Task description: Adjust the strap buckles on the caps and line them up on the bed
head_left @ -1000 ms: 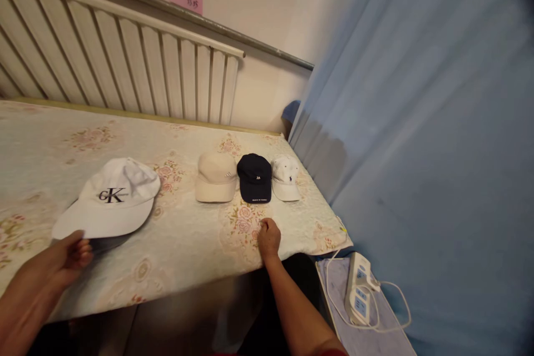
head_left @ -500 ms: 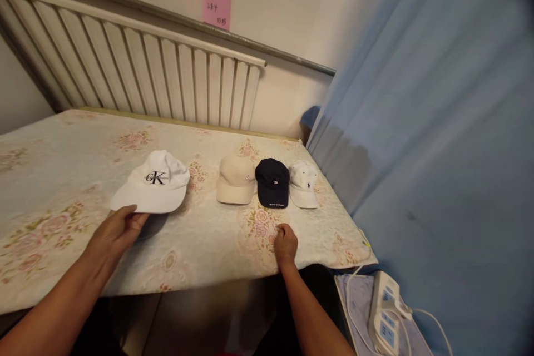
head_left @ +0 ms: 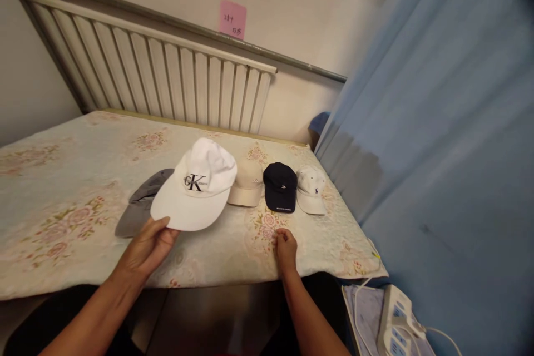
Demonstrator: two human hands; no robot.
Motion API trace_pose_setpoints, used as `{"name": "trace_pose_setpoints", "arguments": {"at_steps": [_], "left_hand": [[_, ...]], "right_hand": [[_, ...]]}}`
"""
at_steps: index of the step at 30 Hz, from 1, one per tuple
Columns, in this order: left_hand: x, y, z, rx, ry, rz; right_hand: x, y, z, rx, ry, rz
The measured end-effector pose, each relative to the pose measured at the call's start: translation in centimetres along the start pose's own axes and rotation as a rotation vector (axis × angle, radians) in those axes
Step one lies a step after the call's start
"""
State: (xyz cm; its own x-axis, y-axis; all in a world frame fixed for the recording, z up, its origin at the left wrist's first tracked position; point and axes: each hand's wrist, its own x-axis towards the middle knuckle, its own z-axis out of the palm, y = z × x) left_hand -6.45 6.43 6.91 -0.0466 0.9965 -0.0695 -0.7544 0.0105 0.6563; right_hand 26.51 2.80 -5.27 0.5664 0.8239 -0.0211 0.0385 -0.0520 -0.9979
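Pinched by its brim in my left hand [head_left: 152, 245], a white baseball cap [head_left: 204, 178] with dark letters is held up over the bed. Behind it to the left lies a grey cap [head_left: 137, 214], partly covered by the white one. To its right a beige cap [head_left: 246, 186], partly hidden, sits in a row with a black cap [head_left: 280, 186] and an off-white cap with a small dark logo [head_left: 311, 189]. My right hand [head_left: 286, 250] rests closed at the sheet below the black cap; whether anything is in its fingers cannot be made out.
The caps lie on a flowered sheet [head_left: 83, 267]. A radiator [head_left: 167, 78] and a wall with a pink note [head_left: 232, 19] stand behind. A blue curtain [head_left: 438, 150] hangs at the right, above a white power strip [head_left: 396, 322] with cables.
My left hand has lifted the white cap and carried it to the right, uncovering the grey cap beneath. My right hand stays near the same spot; the view has shifted slightly.
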Motion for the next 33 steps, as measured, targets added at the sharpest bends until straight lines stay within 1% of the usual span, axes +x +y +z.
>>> {"name": "trace_pose_setpoints", "arguments": {"at_steps": [3, 6, 8, 9, 10, 12, 16, 18, 21, 23, 30, 33], "left_hand": [[-1.4, -1.7, 0.1, 0.018, -0.022, -0.089], [-2.8, -3.4, 0.1, 0.041, -0.069, -0.175], [-3.9, -4.6, 0.0, 0.057, -0.100, -0.210], [-4.5, -5.1, -0.1, 0.074, -0.124, -0.252], [-5.0, -5.6, -0.2, 0.082, -0.141, -0.287], [-6.0, -6.3, -0.6, 0.081, -0.182, -0.354], [-6.7, -6.6, -1.3, 0.007, -0.268, -0.467], [-6.4, -6.3, -1.6, -0.056, -0.260, -0.521], [-5.6, -5.7, -1.8, -0.138, -0.201, -0.615], [-5.2, -5.3, -1.6, -0.177, -0.192, -0.677], [-4.8, -5.0, -0.5, -0.267, -0.232, -0.767], [-4.4, -5.2, -0.6, -0.309, -0.284, -0.756]], "right_hand": [[-2.1, -1.8, 2.5, 0.174, -0.181, 0.095], [-4.3, -4.5, 4.6, 0.353, -0.338, 0.141], [-5.4, -6.4, 5.7, 0.678, -0.489, 0.233], [-5.8, -7.2, 6.1, 0.774, -0.515, 0.245], [-6.1, -7.7, 6.4, 0.835, -0.502, 0.244], [-6.4, -8.3, 6.6, 0.901, -0.468, 0.292], [-6.6, -8.0, 5.9, 0.925, -0.429, 0.382], [-6.8, -7.8, 5.3, 0.914, -0.449, 0.398], [-7.2, -7.7, 4.4, 0.890, -0.506, 0.413], [-7.6, -7.6, 4.1, 0.875, -0.537, 0.416], [-8.4, -6.6, 3.8, 0.841, -0.566, 0.430], [-8.6, -6.2, 3.6, 0.854, -0.598, 0.422]]}}
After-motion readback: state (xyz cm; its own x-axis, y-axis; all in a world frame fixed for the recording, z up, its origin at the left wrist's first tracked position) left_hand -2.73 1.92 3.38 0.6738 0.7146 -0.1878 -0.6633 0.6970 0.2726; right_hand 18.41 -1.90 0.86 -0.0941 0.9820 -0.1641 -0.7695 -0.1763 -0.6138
